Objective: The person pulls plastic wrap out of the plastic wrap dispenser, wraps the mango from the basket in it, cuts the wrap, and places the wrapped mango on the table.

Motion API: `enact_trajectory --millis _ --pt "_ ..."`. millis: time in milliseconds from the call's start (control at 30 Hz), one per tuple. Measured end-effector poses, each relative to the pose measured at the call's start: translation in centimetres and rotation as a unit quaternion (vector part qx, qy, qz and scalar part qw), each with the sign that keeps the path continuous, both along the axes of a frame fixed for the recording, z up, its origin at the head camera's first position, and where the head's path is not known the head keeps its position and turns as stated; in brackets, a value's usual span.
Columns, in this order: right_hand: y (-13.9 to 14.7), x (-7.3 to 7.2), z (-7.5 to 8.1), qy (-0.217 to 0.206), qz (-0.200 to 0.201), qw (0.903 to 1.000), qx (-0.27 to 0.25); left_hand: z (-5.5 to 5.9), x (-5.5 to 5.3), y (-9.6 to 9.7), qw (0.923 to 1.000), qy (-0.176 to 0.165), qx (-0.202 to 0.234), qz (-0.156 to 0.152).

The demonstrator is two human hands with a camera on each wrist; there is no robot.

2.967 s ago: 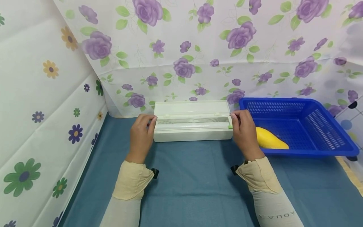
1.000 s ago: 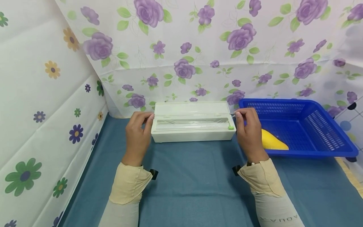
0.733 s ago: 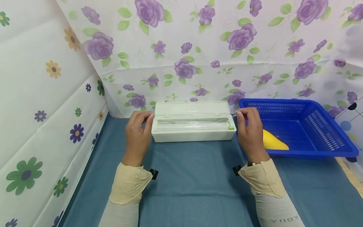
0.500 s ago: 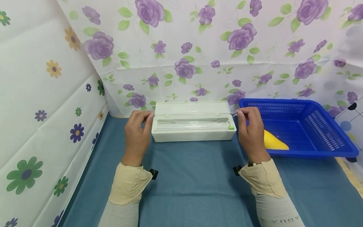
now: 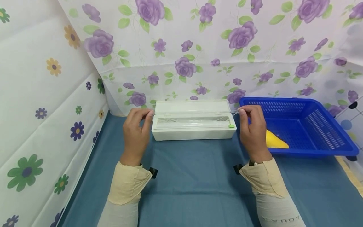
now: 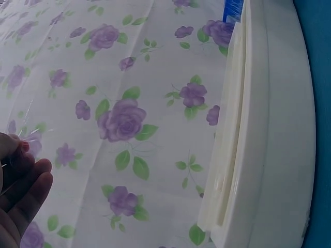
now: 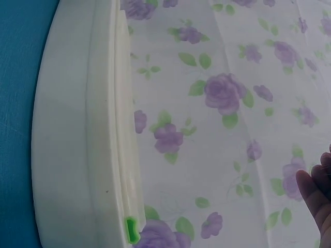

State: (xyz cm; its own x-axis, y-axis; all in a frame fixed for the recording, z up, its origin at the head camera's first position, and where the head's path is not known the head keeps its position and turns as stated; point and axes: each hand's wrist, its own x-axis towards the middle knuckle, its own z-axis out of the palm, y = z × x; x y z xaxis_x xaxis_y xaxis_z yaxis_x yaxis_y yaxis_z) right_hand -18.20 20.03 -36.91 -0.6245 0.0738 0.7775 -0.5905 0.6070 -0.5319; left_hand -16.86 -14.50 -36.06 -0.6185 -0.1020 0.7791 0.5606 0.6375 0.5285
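Observation:
A white cling film dispenser (image 5: 194, 135) stands at the back of the table, its lid (image 5: 193, 106) raised. A roll of clear film shows in its opening, and a green slide cutter (image 5: 231, 126) sits at the right end. My left hand (image 5: 136, 135) pinches one corner of the cling film (image 6: 32, 138) between thumb and forefinger, just off the box's left end. Beyond the right end, my right hand (image 5: 253, 132) pinches the opposite corner. The sheet between them is see-through, so its exact edges are hard to make out. Only part of the right hand's fingers shows in the right wrist view.
A blue plastic basket (image 5: 309, 152) stands at the right, close behind my right hand. In it lies a smooth yellow fruit-shaped thing (image 5: 275, 140), partly hidden by that hand. Blue-green cloth (image 5: 193, 183) covers the table. A flowered sheet (image 5: 170, 37) hangs right behind the box.
Both hands have moved apart and slightly up, from over the box's ends to outside them, with the film corners still pinched. The right hand now covers more of the yellow thing.

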Motion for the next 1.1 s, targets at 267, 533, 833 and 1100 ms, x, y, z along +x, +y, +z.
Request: enact_trajectory --millis 267,533,833,1100 --pt "0.2 0.2 0.1 -0.012 -0.006 0.9999 -0.003 0.4 0.0 0.0 1.0 -0.001 -0.002 -0.005" --pt "0.1 0.3 0.9 0.003 -0.009 0.9999 -0.01 1.0 0.3 0.2 1.0 0.003 0.005 -0.007" --pt "0.5 1.0 1.4 0.003 -0.013 0.9999 0.009 1.9 1.0 -0.3 0.9995 -0.022 -0.019 -0.013" --pt "1.3 2.0 1.5 0.0 0.001 0.9984 0.057 2.5 2.5 -1.1 0.9976 -0.044 -0.046 -0.027"
